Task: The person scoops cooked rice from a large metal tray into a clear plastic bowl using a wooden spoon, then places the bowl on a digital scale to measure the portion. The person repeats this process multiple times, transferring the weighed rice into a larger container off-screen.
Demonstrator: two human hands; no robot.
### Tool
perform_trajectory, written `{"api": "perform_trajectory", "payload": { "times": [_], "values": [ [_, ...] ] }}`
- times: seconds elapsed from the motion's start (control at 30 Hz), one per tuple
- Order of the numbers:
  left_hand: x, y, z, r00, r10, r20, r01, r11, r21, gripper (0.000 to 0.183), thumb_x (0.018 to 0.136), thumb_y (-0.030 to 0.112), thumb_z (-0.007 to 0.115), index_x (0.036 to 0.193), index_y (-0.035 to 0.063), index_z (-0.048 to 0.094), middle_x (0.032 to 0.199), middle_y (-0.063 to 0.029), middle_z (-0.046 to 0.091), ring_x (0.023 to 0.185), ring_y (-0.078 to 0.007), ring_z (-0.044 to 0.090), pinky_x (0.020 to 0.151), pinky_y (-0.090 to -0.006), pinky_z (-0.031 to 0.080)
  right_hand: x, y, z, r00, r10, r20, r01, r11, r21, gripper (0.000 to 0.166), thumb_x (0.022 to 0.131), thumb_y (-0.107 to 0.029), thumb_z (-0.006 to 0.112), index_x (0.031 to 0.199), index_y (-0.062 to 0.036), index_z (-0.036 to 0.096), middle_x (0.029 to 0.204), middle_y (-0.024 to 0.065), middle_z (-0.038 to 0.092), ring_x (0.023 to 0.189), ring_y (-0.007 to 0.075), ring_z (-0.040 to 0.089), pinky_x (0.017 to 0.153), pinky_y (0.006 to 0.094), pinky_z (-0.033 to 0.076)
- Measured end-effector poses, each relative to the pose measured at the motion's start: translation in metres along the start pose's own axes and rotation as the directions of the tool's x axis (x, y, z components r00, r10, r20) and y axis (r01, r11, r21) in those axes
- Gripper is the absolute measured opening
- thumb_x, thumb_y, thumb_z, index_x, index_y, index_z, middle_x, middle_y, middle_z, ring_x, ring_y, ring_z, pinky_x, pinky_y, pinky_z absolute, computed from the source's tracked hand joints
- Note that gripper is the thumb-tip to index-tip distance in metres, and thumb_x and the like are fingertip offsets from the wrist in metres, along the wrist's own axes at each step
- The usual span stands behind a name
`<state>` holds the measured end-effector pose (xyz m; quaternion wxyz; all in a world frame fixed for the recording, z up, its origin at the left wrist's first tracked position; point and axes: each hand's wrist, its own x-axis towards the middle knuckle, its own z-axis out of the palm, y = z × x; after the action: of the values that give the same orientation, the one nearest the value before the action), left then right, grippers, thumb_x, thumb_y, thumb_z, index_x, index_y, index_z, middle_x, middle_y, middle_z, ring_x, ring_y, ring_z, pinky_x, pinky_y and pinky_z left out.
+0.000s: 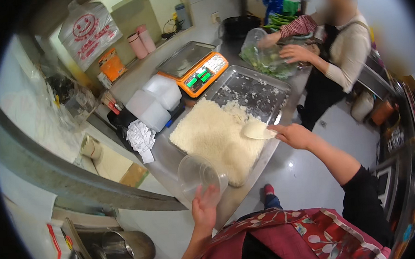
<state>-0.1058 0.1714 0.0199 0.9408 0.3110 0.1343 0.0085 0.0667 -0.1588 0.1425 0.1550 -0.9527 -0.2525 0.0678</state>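
Observation:
My right hand (294, 135) is closed around the handle of a pale rice paddle (257, 130), whose blade rests at the surface of the cooked white rice (207, 126). The rice fills the near and left part of a large metal tray (287, 91); only scattered grains lie in the far part. My left hand (206, 205) holds a clear round plastic container (196, 173) from beneath, tilted, at the tray's near left corner. I see no rice in the container.
Behind the tray stands an orange digital scale (203, 75). Stacked white plastic containers (150, 106) and crumpled paper slips (141, 136) lie to the left. At the back right, a co-worker (346, 47) handles leafy greens (267, 60) in a clear bag. A curved metal edge (88, 174) crosses the left side.

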Motion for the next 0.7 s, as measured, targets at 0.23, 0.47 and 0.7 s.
{"api": "perform_trajectory", "payload": {
  "times": [0.23,0.47,0.7],
  "values": [
    [0.047,-0.062,0.018,0.923,0.264,-0.279,-0.268,0.963,0.024,0.046,0.094,0.032,0.03,0.129,0.005,0.042,0.124,-0.0123,0.051,0.116,-0.0271,0.046,0.102,-0.0423,0.033,0.175,0.065,-0.01,0.93,-0.244,0.276,0.304,0.932,-0.2,0.036,0.088,-0.022,0.05,0.124,-0.0214,0.05,0.086,0.0168,0.064,0.082,0.0348,0.062,0.072,0.0447,0.048],
    [0.059,-0.075,0.049,0.77,0.443,-0.459,-0.441,0.89,0.119,0.05,0.094,0.031,0.031,0.133,0.0014,0.037,0.127,-0.0115,0.049,0.118,-0.0252,0.045,0.103,-0.0397,0.032,0.197,0.131,-0.014,0.772,-0.255,0.582,0.472,0.843,-0.257,0.037,0.089,-0.021,0.048,0.126,-0.0236,0.049,0.094,0.0148,0.063,0.086,0.0339,0.062,0.072,0.0437,0.048],
    [0.069,-0.077,0.068,0.716,0.454,-0.53,-0.489,0.868,0.082,0.056,0.092,0.037,0.039,0.136,0.0018,0.033,0.133,-0.013,0.044,0.125,-0.0266,0.039,0.106,-0.0403,0.028,0.254,0.073,-0.039,0.65,-0.529,0.546,0.715,0.669,-0.203,0.042,0.089,-0.021,0.048,0.13,-0.0265,0.045,0.086,0.016,0.064,0.08,0.0359,0.062,0.069,0.045,0.048]
  ]
}}
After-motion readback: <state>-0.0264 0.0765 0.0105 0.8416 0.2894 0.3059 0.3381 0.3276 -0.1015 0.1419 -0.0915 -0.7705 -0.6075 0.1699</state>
